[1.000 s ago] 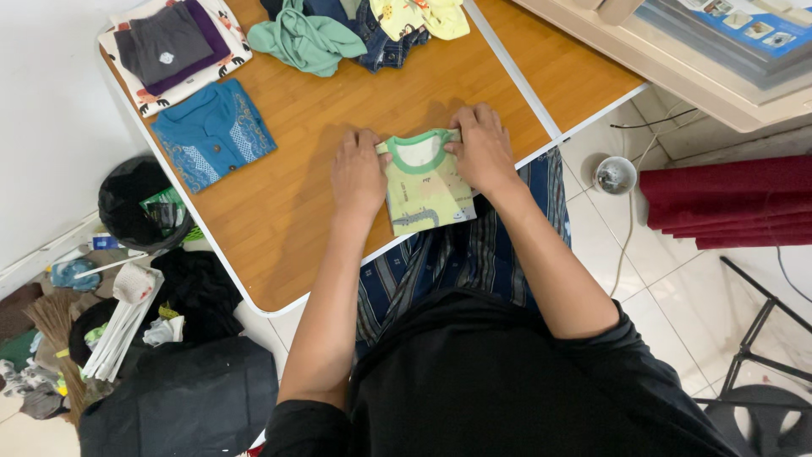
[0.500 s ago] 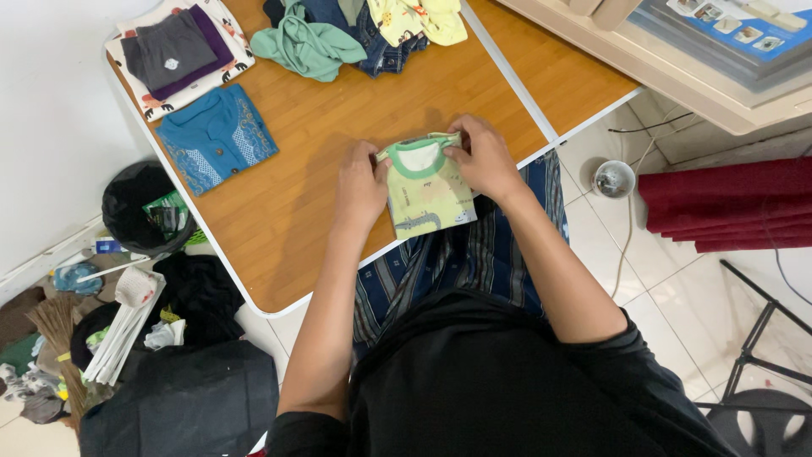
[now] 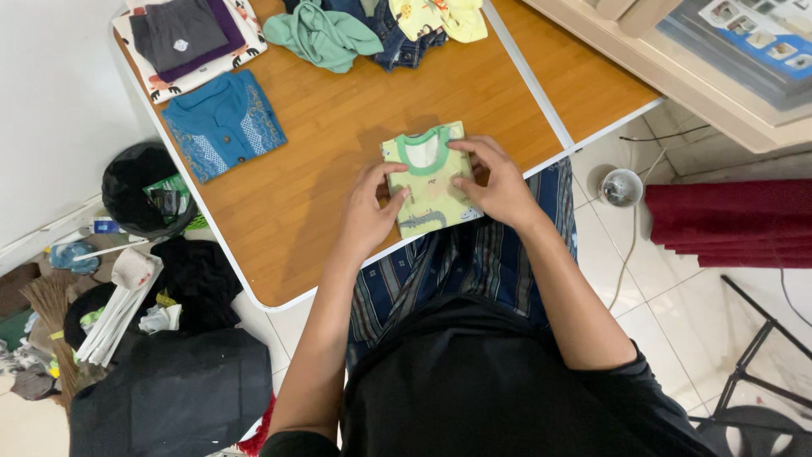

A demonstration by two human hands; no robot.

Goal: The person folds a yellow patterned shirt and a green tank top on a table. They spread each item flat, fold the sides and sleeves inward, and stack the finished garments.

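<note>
A folded yellow shirt (image 3: 430,179) at the tabletop (image 3: 321,135) edge is pressed flat by the spread left hand (image 3: 370,210) and right hand (image 3: 499,184); edges are best kept aligned.

A single head-worn camera looks almost straight down from above the person's own chest, close enough that the dark shirt (image 3: 507,381) fills the near edge. The wooden table (image 3: 338,135) runs off the far edge, tilted in frame. Clutter on the floor (image 3: 127,279) at left seems partly cut off.
</note>
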